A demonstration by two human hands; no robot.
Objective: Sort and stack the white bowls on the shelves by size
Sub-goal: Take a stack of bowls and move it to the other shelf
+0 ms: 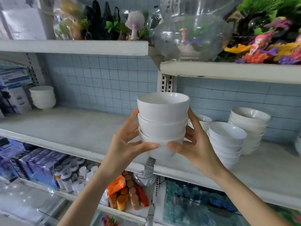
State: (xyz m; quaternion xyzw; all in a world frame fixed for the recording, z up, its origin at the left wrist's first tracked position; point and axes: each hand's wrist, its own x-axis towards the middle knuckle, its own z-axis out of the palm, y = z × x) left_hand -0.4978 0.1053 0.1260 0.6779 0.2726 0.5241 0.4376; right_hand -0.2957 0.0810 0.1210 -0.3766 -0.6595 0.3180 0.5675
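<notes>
We hold the stack (162,121) of three bowls clear of the shelf (65,126), left grip (125,144) and right grip (193,144) clamped on its sides. We should keep it level, support the lowest bowl, and lower it flat beside bowls of like size.

The pale middle shelf (65,126) carries a stack of white bowls (43,97) at 9 o'clock, just beside blue-and-white boxes (14,95). At 3 o'clock stand a near bowl stack (226,144), a taller bowl stack (249,129) behind it, and a small bowl stack (204,122).
</notes>
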